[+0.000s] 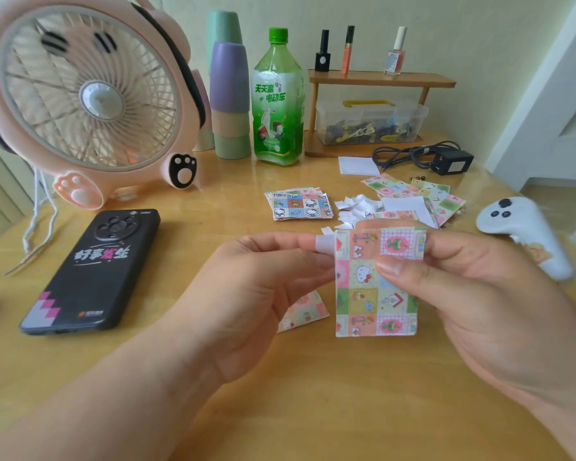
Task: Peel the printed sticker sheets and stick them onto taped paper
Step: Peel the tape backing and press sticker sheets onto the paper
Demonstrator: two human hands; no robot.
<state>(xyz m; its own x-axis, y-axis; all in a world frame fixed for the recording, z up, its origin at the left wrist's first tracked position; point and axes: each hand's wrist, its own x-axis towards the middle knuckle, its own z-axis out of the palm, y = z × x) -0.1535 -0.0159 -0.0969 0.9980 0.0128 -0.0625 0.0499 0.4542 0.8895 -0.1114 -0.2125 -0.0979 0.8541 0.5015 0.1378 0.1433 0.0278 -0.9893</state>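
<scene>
I hold a printed sticker sheet (373, 294) with cartoon squares upright above the wooden table. My right hand (473, 294) pinches its upper right part, thumb on the front. My left hand (263, 287) pinches a white strip of backing (325, 245) at the sheet's top left corner. Another printed sheet (305, 311) lies flat on the table under my left hand, partly hidden. A stack of printed sheets (298, 202) lies further back, and more sheets (423, 194) are spread at the back right beside white paper scraps (353, 207).
A black phone (94, 267) lies at the left, with a pink fan (84, 94) behind it. A green bottle (278, 101), stacked cups (230, 88), a wooden shelf (379, 79) with a plastic box, a black charger (446, 159) and a white controller (526, 227) stand around the back and right.
</scene>
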